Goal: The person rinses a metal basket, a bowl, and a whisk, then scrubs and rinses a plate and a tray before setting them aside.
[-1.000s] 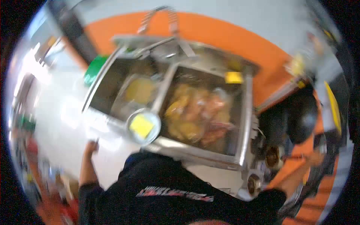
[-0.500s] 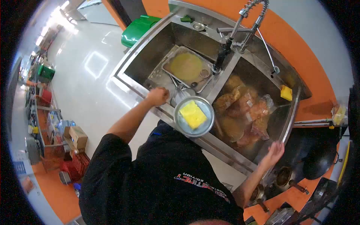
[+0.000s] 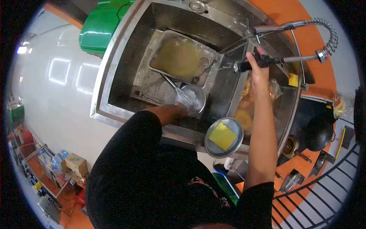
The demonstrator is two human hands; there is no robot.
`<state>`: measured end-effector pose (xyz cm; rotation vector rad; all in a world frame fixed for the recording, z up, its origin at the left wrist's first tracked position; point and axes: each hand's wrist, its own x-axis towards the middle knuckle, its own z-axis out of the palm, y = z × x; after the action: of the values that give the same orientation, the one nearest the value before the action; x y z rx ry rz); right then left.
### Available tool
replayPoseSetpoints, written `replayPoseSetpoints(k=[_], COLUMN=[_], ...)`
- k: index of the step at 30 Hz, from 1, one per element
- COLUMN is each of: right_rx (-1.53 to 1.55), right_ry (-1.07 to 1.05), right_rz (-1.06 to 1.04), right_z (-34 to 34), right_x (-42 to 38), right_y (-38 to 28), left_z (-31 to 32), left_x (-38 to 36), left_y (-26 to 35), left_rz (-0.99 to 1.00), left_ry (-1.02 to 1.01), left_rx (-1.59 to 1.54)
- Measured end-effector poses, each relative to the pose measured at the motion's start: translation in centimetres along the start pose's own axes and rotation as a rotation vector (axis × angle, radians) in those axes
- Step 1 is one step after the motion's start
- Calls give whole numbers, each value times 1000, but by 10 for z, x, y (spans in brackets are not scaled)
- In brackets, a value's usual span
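Note:
My right hand [image 3: 260,70] is closed around the black spray head of the faucet [image 3: 248,65], which points left over the left basin. A faint whitish streak, perhaps water, shows at its nozzle. My left hand [image 3: 183,109] is down in the left basin at the near rim of a metal bowl [image 3: 199,96]; its fingers are hidden. A whisk [image 3: 183,95] leans in that bowl, wires down. Behind it lies a rectangular metal tray [image 3: 156,53] of cloudy yellowish liquid. On the sink's front ledge, between my arms, sits a round metal dish [image 3: 214,152] with a yellow sponge [image 3: 222,136].
The right basin holds bagged food [image 3: 244,118] in liquid, partly behind my right forearm. Another yellow sponge [image 3: 293,80] is at that basin's far right corner. A green bin [image 3: 99,32] stands left of the sink. A black wok [image 3: 318,131] is on the right.
My right hand has moved from the right front edge to the spray head and swung it leftward. My left hand has gone from the front rim down to the bowl. The camera view has shifted.

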<state>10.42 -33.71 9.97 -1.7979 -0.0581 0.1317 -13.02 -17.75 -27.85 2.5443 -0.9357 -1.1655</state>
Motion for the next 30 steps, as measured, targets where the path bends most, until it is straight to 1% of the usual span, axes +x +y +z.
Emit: replayPoseSetpoints(k=[1, 2, 4, 5, 7, 8, 10, 11, 13, 14, 16, 17, 18, 19, 20, 22, 23, 25, 26, 28, 29, 30], right_rx=[-69, -80, -176, -105, 44, 33, 391, 382, 437, 437, 577, 527, 535, 446, 356, 364, 409, 455, 421, 381, 403, 424], right_ry=[60, 68, 82, 68, 76, 80, 53, 58, 83, 90, 137, 149, 153, 127, 102, 101, 119, 141, 156, 188, 191, 193], right_rz=[-88, -85, -6, -18, -41, -37, -42, -41, 153, 151, 162, 153, 146, 125, 103, 122, 136, 146, 111, 89, 57, 26], right_z=[7, 12, 24, 36, 56, 66, 83, 88, 93, 92, 89, 94, 96, 98, 101, 107, 111, 117, 118, 120, 121, 124], right_x=[-4, -9, -29, -39, -58, -64, -78, -80, -86, -86, -83, -83, -85, -88, -89, -91, -91, -86, -82, -78, -72, -68], right_y=[3, 5, 3, -5, -11, -15, -23, -23, -13, -3, 15, 10, 8, 8, 6, 5, -3, -11, -14, -14, -13, -16], left_z=[-2, -4, -10, -30, -72, -75, -72, -66, -51, -58, -88, -96, -100, -104, -105, -104, -107, -114, -123, -148, -164, -159], left_x=[-1, -3, -9, -20, -52, -48, -41, -32, -20, -28, -56, -68, -80, -90, -97, -112, -112, -108, -111, -130, -140, -130], left_y=[4, 6, 13, 15, 28, 30, 40, 45, 55, 55, 52, 47, 37, 28, 24, 24, 20, 13, 7, 1, -3, -7], left_rz=[4, 9, 17, 26, -56, -44, 48, 57, -68, -63, -28, -29, 32, 93, 92, -12, -11, -86, -80, -102, -167, -162], left_ry=[12, 25, 64, 68, 11, 11, 70, 71, 169, 167, 176, 176, 227, 278, 280, 610, 612, 740, 741, 706, 660, 644], left_rx=[-35, -66, -121, -116, -301, -306, -221, -222, -449, -444, -455, -446, -419, -391, -379, -718, -711, -920, -915, -1209, -1291, -1293])
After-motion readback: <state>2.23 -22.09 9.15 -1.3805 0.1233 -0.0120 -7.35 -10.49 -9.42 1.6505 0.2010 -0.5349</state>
